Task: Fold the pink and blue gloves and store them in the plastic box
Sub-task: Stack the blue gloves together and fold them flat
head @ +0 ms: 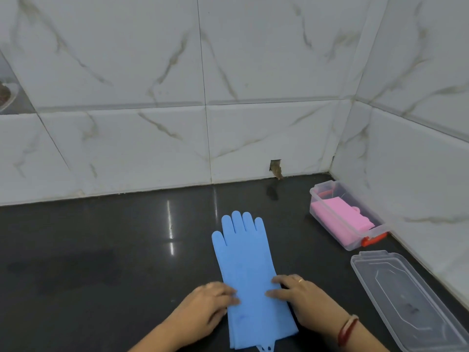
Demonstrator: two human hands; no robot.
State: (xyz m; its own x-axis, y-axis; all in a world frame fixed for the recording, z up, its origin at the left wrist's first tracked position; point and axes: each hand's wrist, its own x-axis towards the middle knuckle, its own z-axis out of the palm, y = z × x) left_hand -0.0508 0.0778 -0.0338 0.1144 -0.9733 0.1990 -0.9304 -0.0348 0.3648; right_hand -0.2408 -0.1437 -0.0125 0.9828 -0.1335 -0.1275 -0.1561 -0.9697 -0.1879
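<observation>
Meanwhile both hands (256, 299) press flat on blue gloves (247, 270)

White shiny wall tiles with brown wavy lines (127, 72) meet in a corner above a dark shiny stone desk (101, 237).

Home kitchen — tiled wall (152, 72), dark counter (101, 250)
</observation>
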